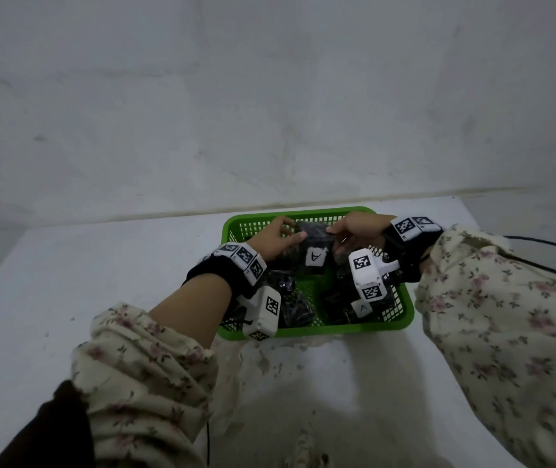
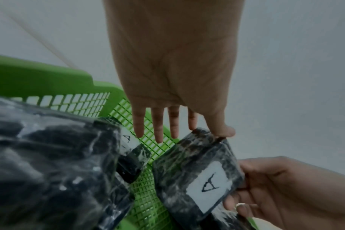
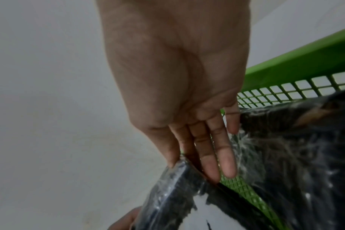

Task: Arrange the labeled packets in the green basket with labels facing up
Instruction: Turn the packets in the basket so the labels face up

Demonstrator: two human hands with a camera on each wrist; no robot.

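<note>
The left hand (image 1: 278, 238) and the right hand (image 1: 354, 231) share 1 black packet (image 1: 313, 246), held between them just above the far end of the green basket (image 1: 303, 332); its white label (image 1: 315, 257), marked A, faces up on the end nearer the wrists. In the left wrist view the left hand (image 2: 173, 62) is almost flat; thumb and forefinger tips nip the packet (image 2: 187, 163) at its far corner; the other 3 fingers (image 2: 157, 124) stretch straight and touch nothing, with basket mesh beyond them. The right hand (image 2: 286, 186) grasps the labelled end, its fingers bent round the edge just beside the label (image 2: 209, 185); from its own wrist the right hand (image 3: 175, 77) shows the thumb on 1 face of the packet (image 3: 167, 202) and the fingers on the other. Left of the left hand's fingertips a second packet (image 2: 49, 155) lies in the basket (image 2: 49, 77), its own A label (image 2: 126, 138) up.
</note>
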